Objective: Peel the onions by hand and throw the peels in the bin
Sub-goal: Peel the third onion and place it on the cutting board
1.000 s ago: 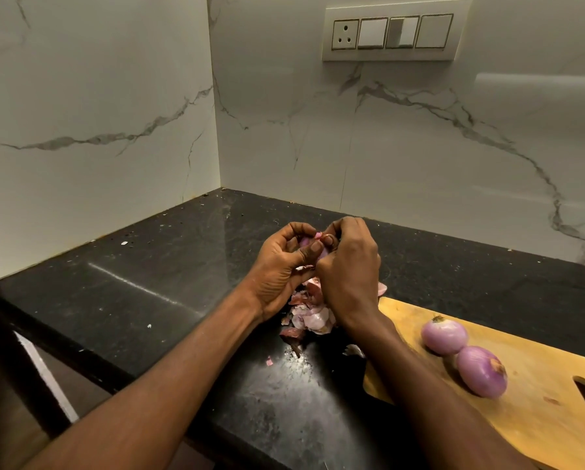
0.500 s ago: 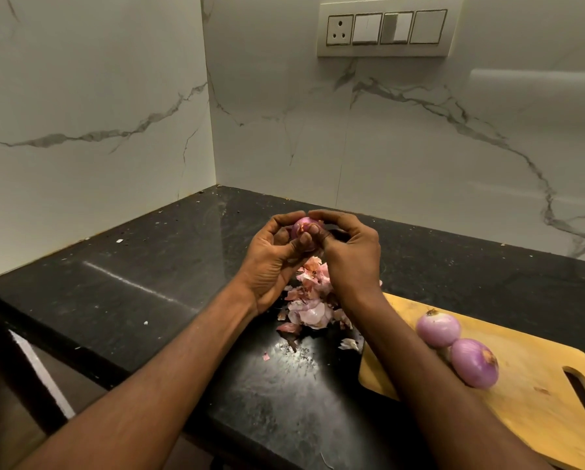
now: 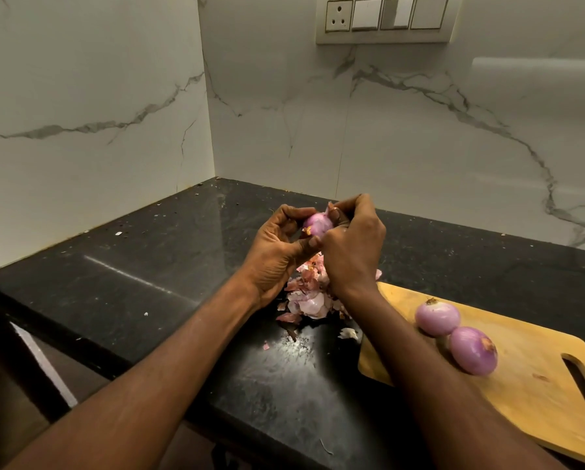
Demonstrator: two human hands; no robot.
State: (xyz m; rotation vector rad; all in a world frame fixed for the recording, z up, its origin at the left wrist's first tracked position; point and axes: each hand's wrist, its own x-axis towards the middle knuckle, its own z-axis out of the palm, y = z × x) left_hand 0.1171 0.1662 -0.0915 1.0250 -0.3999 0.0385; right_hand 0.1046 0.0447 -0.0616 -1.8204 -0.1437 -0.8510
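You've got three onions in view: two peeled onions (image 3: 455, 335) touching on the cutting board (image 3: 535, 395) at lower right, and one onion (image 3: 317, 223) mid-frame above the table (image 3: 141, 266). Your left hand (image 3: 274, 256) cups it with curled fingers while your right hand (image 3: 352, 245) pinches its skin. One heap of peels (image 3: 306, 293) lies below.

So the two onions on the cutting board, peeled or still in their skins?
Peeled: both onions show smooth, glossy purple flesh on the cutting board, and loose peels lie heaped on the counter beside it.
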